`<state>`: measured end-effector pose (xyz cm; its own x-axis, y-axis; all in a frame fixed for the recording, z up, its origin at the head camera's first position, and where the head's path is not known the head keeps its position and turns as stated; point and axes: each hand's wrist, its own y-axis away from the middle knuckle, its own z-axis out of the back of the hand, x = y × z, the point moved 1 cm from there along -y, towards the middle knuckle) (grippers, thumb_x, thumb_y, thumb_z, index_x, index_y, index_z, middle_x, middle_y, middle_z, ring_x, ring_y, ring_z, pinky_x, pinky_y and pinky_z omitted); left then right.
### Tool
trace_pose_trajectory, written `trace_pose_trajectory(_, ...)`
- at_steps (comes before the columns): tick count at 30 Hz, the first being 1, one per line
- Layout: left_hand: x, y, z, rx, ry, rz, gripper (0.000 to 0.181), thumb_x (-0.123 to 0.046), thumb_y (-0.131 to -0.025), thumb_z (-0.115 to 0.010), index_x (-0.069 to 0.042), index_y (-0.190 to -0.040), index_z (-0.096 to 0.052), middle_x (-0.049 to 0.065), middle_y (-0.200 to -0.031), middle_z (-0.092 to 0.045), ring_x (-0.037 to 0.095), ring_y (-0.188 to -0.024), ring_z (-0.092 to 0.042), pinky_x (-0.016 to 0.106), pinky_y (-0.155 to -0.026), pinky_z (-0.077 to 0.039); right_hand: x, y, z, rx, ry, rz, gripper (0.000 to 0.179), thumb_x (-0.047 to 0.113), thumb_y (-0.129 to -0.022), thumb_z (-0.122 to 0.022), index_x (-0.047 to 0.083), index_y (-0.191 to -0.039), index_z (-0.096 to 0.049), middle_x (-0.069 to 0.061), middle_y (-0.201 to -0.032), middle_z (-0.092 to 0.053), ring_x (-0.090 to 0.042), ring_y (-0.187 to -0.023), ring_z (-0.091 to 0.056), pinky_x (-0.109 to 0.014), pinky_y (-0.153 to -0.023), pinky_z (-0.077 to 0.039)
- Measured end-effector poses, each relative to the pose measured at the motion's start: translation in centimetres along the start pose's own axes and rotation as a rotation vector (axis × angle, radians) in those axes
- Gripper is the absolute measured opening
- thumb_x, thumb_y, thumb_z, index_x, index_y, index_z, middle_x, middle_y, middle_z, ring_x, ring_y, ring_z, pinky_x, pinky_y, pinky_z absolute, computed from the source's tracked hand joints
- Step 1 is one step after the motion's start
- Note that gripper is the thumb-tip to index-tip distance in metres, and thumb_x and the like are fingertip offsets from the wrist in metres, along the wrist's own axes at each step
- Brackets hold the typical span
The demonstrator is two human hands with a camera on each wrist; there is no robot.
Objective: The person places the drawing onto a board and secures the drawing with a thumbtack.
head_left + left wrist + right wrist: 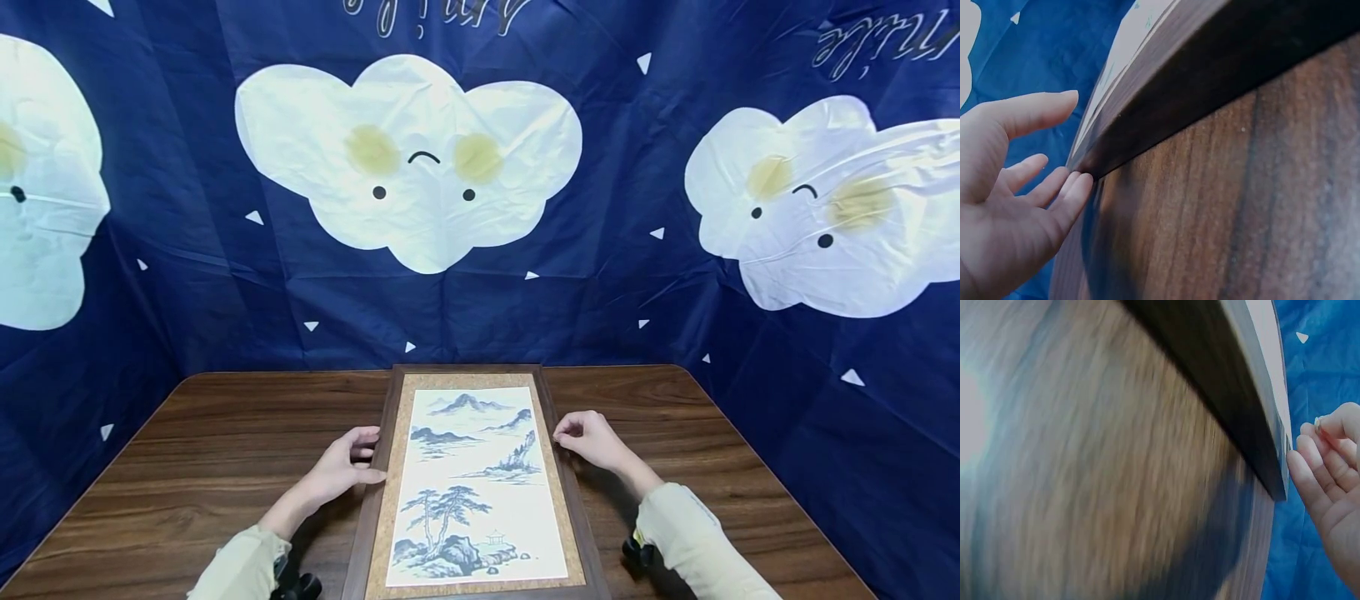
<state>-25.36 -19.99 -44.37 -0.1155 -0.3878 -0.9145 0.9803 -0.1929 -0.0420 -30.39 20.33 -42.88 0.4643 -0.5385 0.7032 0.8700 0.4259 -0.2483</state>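
Note:
A framed cork board [576,533] with a dark wooden frame lies on the table, a blue ink landscape print [517,508] on its cork. At the frame's left side is my left hand [341,471], thumb spread from the fingers. Its fingertips [1079,187] touch the frame's outer edge [1147,119] in the left wrist view. On the opposite side, my right hand [592,440] has thumb and forefinger brought together close beside the frame. In the right wrist view a small pale spot shows at the thumb tip [1322,425]; I cannot tell whether it is a nail or something pinched.
Brown wood-grain table [187,450] extends on both sides of the frame. Behind it and at both sides hangs a dark blue cloth [480,321] with white clouds. The frame's far end reaches the table's back edge.

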Motion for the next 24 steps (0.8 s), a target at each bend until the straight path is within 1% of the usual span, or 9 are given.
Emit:
trace_pose_trajectory(5,0.4,0.1,0.1,0.003,0.029,0.019,0.073,0.002,-0.068,-0.074,0.008,-0.131,-0.036,0.028,-0.129,-0.041,0.037,-0.109,-0.047,0.036,-0.085,-0.049,0.4,-0.5,-1.1,0.011,-0.060,-0.010,0.009,0.002,-0.084,-0.060,-0.003,-0.083,-0.066,-0.012,-0.070,-0.062,-0.005,-0.053,-0.047,-0.020,-0.048,-0.042)
trace_pose_trajectory(8,0.7,0.1,0.1,-0.001,0.042,0.027,0.073,0.004,-0.067,-0.074,0.007,-0.131,-0.037,0.027,-0.130,-0.040,0.036,-0.109,-0.047,0.035,-0.084,-0.049,0.8,-0.9,-1.7,0.029,-0.117,-0.017,0.011,0.002,-0.086,-0.058,-0.006,-0.086,-0.066,-0.017,-0.076,-0.064,-0.009,-0.057,-0.053,-0.022,-0.049,-0.047)
trace_pose_trajectory(12,1.1,0.2,0.0,0.006,0.062,0.022,0.073,0.006,-0.067,-0.074,0.009,-0.130,-0.037,0.028,-0.129,-0.040,0.037,-0.109,-0.047,0.035,-0.085,-0.049,1.3,-1.3,-2.5,0.051,-0.184,-0.023,0.013,0.002,-0.087,-0.057,-0.008,-0.088,-0.065,-0.020,-0.086,-0.066,-0.021,-0.071,-0.063,-0.028,-0.059,-0.054)
trace_pose_trajectory(16,1.2,0.4,-0.1,0.013,0.068,0.014,0.072,0.006,-0.067,-0.073,0.012,-0.129,-0.037,0.030,-0.128,-0.040,0.038,-0.109,-0.047,0.034,-0.085,-0.049,1.6,-1.7,-3.0,0.078,-0.246,-0.053,0.015,0.004,-0.088,-0.056,-0.010,-0.088,-0.063,-0.022,-0.084,-0.065,-0.028,-0.074,-0.063,-0.031,-0.061,-0.055)
trace_pose_trajectory(18,1.2,0.4,-0.1,0.013,0.073,0.020,0.071,0.005,-0.068,-0.073,0.012,-0.129,-0.037,0.030,-0.127,-0.041,0.039,-0.109,-0.047,0.034,-0.085,-0.049,1.7,-1.8,-3.1,0.099,-0.285,-0.074,0.016,0.003,-0.088,-0.056,-0.012,-0.089,-0.062,-0.024,-0.083,-0.063,-0.028,-0.074,-0.063,-0.033,-0.061,-0.055)
trace_pose_trajectory(21,1.3,0.5,0.0,0.021,0.077,0.031,0.071,0.004,-0.068,-0.073,0.013,-0.128,-0.037,0.030,-0.127,-0.041,0.039,-0.110,-0.047,0.033,-0.085,-0.049,1.7,-2.0,-3.2,0.128,-0.327,-0.101,0.018,0.002,-0.088,-0.056,-0.015,-0.091,-0.060,-0.026,-0.082,-0.062,-0.025,-0.071,-0.063,-0.034,-0.060,-0.055)
trace_pose_trajectory(24,1.4,0.5,0.1,0.027,0.080,0.035,0.071,0.004,-0.069,-0.073,0.014,-0.128,-0.037,0.031,-0.127,-0.041,0.039,-0.111,-0.047,0.033,-0.086,-0.049,1.8,-2.2,-3.1,0.131,-0.358,-0.136,0.020,0.002,-0.088,-0.055,-0.017,-0.092,-0.059,-0.021,-0.077,-0.062,-0.017,-0.065,-0.061,-0.031,-0.057,-0.055)
